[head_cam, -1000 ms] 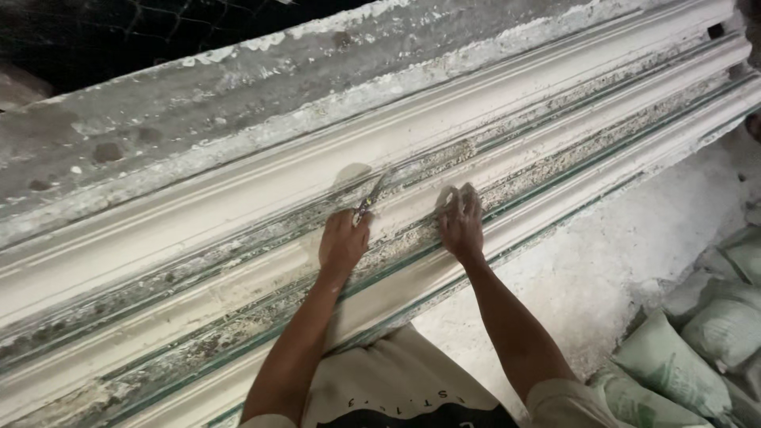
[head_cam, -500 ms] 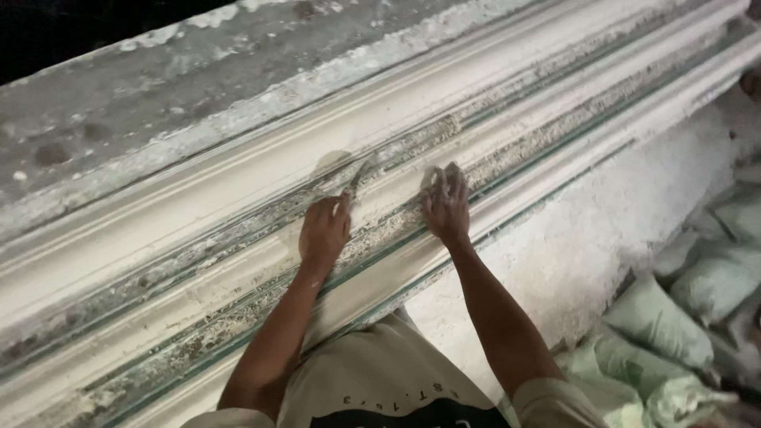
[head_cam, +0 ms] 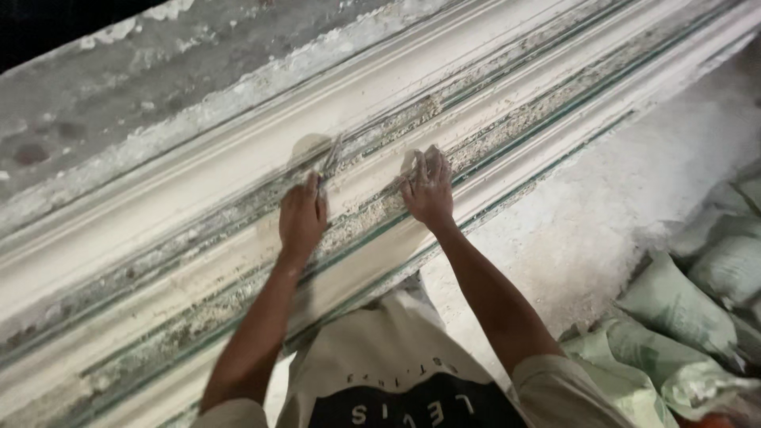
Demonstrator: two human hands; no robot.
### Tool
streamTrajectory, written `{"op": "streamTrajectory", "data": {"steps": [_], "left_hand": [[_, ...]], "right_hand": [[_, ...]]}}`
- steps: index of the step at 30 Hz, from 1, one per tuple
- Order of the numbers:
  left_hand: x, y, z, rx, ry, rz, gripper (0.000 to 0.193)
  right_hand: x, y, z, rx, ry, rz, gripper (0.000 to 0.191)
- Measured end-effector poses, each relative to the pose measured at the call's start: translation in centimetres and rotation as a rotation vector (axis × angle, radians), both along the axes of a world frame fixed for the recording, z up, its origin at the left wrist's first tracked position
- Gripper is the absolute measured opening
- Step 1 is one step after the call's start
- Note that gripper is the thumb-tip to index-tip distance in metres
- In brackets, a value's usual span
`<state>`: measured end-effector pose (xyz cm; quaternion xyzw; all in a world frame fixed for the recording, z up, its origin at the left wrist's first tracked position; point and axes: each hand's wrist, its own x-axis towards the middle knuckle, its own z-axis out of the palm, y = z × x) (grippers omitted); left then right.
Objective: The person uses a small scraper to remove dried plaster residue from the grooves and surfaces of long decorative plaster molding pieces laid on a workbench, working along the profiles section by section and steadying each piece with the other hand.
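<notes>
Pressing left hand (head_cam: 301, 218), right hand (head_cam: 428, 190) on plaster moulding (head_cam: 198, 170); sacks (head_cam: 674, 309) closed.

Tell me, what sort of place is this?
Probably a plaster moulding workshop or building site: a long white moulded cornice crusted with plaster, pale green sacks piled on a dusty floor, and a hand holding a thin tool.

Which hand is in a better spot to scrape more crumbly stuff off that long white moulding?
Probably the left hand: it grips the thin metal scraper, whose tip already sits in the crusted groove of the moulding. The right hand holds no tool; it lies flat on the plaster.
</notes>
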<state>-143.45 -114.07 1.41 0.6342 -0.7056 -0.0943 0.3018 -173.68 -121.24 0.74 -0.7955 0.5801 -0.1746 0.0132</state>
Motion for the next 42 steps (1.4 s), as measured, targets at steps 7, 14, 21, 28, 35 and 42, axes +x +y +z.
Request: {"op": "streamTrajectory", "data": {"steps": [7,14,21,28,35,42], "left_hand": [[3.7,-2.2,2.8,0.375,0.072,-0.097,0.054],[-3.7,-7.5,3.6,0.473,0.144,-0.053,0.056],[-25.2,-23.1,0.1,0.458,0.128,-0.028,0.018],[-15.5,-17.4,3.0,0.706,0.072,-0.010,0.044],[-1.8,-8.0,8.1,0.777,-0.251,0.082,0.044],[-19.5,-19.6,1.1,0.367,-0.045,-0.072,0.060]], "right_hand": [[-7.6,-3.5,-1.3,0.020,-0.116,0.254,0.055],[-24.5,-13.8,0.3,-0.090,-0.071,0.113,0.062],[-26.2,-16.0,-0.5,-0.021,0.017,0.022,0.060],[-26.2,-15.5,0.5,-0.095,-0.065,0.056,0.056],[-24.6,-15.8,1.5,-0.045,-0.053,-0.027,0.058],[-25.3,-15.9,0.3,-0.074,0.028,0.020,0.067]]}}
